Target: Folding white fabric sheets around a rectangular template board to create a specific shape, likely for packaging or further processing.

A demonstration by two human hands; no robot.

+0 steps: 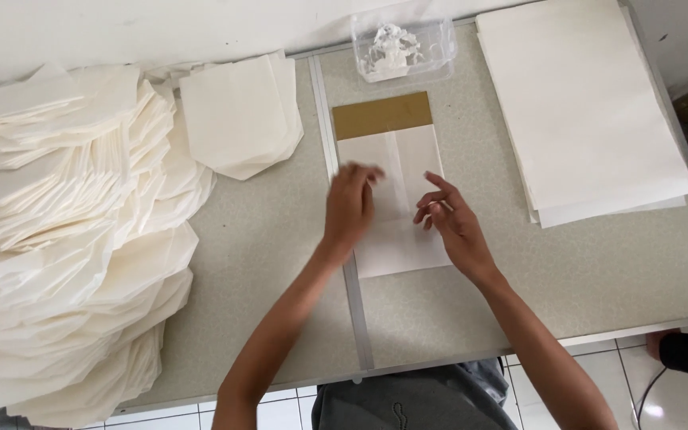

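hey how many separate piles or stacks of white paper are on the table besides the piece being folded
3. A big heap of folded pieces at the left edge, a small stack of folded pieces just right of its top, and a stack of flat sheets at the right. More may lie out of view.

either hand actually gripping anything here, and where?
Nothing gripped. Left hand and right hand are over the folded white paper, fingertips at its middle folds; actual contact cannot be told.

Left hand [350, 203], right hand [449, 220] pressing folded white sheet [398, 231] over brown template [382, 115].
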